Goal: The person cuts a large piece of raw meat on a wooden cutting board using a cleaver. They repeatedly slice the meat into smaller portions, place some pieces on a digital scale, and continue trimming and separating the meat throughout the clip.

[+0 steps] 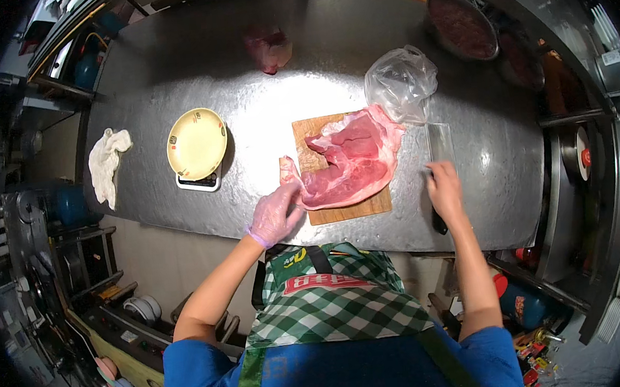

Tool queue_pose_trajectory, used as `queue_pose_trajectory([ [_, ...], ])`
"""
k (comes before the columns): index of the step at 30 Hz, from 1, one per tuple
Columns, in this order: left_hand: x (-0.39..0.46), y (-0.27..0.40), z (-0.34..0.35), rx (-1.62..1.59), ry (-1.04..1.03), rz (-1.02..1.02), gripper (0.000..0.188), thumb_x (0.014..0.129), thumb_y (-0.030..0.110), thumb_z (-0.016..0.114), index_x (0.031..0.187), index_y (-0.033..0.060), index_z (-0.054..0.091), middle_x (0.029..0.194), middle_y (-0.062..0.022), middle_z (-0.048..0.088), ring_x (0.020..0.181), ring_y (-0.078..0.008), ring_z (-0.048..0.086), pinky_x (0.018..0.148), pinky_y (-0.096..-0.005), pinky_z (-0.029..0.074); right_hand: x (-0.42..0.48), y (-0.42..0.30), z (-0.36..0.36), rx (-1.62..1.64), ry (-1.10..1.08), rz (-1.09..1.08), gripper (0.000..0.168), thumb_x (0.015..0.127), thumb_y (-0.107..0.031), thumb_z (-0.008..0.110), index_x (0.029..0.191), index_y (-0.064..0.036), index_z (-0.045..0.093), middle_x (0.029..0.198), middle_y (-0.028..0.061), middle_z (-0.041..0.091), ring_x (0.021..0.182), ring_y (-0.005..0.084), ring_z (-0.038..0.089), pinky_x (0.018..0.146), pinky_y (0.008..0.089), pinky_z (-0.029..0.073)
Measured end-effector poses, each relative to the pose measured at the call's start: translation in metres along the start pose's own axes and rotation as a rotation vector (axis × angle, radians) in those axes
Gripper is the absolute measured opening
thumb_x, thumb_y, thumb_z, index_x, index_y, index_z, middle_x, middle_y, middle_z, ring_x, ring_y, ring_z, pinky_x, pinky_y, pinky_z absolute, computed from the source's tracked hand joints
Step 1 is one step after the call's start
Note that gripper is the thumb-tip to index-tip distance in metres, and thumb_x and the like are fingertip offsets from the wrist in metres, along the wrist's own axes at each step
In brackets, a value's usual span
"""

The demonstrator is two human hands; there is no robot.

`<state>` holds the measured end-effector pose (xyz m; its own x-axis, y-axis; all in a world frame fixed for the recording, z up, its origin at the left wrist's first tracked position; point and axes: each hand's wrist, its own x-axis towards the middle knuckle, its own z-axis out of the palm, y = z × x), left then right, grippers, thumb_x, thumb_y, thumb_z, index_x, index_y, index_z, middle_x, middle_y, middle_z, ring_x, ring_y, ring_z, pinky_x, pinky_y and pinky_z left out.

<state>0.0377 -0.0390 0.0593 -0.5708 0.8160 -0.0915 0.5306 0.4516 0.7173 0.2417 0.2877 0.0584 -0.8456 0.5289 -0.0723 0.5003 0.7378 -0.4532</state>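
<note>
A large slab of raw pork-like meat (349,165), with pale fat along its outer edge, lies on a wooden cutting board (350,213). My left hand (276,214), in a thin clear glove with a purple cuff, grips the slab's narrow left end. On the steel table right of the board, a cleaver (440,140) lies with its broad blade pointing away from me. My bare right hand (445,188) is over its handle, fingers curled; whether they grip it is unclear. The black handle end shows beside my wrist.
A yellow plate (198,144) sits on a digital scale (199,186), with a white cloth (108,167) farther left. Beyond the board are a clear plastic bag (402,83) and a smaller meat piece (269,50). A metal bowl of reddish contents (462,25) stands at far right.
</note>
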Motion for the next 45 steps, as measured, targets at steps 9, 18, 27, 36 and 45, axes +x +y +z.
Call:
queue_pose_trajectory([
  [9, 0.035, 0.006, 0.045, 0.259, 0.417, -0.019, 0.040, 0.070, 0.024, 0.067, 0.103, 0.0024, 0.059, 0.097, -0.0194, 0.059, 0.095, -0.0348, 0.052, 0.084, -0.0432, 0.041, -0.047, 0.007, 0.027, -0.100, 0.051, 0.460, 0.058, 0.075, -0.008, 0.065, 0.125, 0.000, 0.038, 0.111, 0.0283, 0.051, 0.104, 0.0420, 0.051, 0.089, 0.0444, 0.042],
  [18, 0.028, 0.013, 0.046, 0.085, -0.274, -0.554, 0.039, 0.077, 0.037, 0.053, 0.084, 0.0009, 0.067, 0.083, -0.0269, 0.063, 0.082, -0.0393, 0.061, 0.075, -0.0412, 0.049, -0.048, 0.018, 0.016, 0.003, 0.265, 0.561, 0.040, 0.080, -0.014, 0.058, 0.115, -0.002, 0.044, 0.093, 0.0227, 0.061, 0.085, 0.0395, 0.059, 0.074, 0.0469, 0.043],
  [27, -0.007, -0.035, 0.057, -0.823, -0.024, -0.821, 0.018, 0.084, 0.021, 0.063, 0.077, 0.0040, 0.061, 0.066, -0.0016, 0.058, 0.058, -0.0088, 0.052, 0.051, -0.0230, 0.041, -0.030, -0.073, -0.003, 0.066, 0.199, -0.065, 0.017, 0.088, -0.017, 0.056, 0.084, -0.002, 0.049, 0.066, 0.0194, 0.057, 0.056, 0.0361, 0.056, 0.050, 0.0435, 0.042],
  [36, -0.044, -0.061, 0.059, -1.116, 0.201, -0.859, 0.012, 0.083, 0.014, 0.062, 0.083, 0.0029, 0.060, 0.065, -0.0007, 0.057, 0.052, -0.0056, 0.049, 0.046, -0.0182, 0.038, 0.026, -0.121, 0.045, -0.053, 0.033, -0.189, 0.019, 0.089, -0.020, 0.052, 0.083, -0.003, 0.046, 0.071, 0.0211, 0.058, 0.062, 0.0416, 0.059, 0.054, 0.0498, 0.047],
  [45, -0.059, -0.050, 0.039, -1.062, 0.437, -0.946, 0.010, 0.084, 0.007, 0.052, 0.089, 0.0027, 0.059, 0.067, -0.0018, 0.057, 0.052, -0.0059, 0.048, 0.045, -0.0171, 0.037, 0.028, -0.108, 0.057, -0.105, -0.081, -0.289, 0.015, 0.088, -0.017, 0.050, 0.088, -0.003, 0.045, 0.076, 0.0210, 0.058, 0.065, 0.0420, 0.059, 0.055, 0.0515, 0.046],
])
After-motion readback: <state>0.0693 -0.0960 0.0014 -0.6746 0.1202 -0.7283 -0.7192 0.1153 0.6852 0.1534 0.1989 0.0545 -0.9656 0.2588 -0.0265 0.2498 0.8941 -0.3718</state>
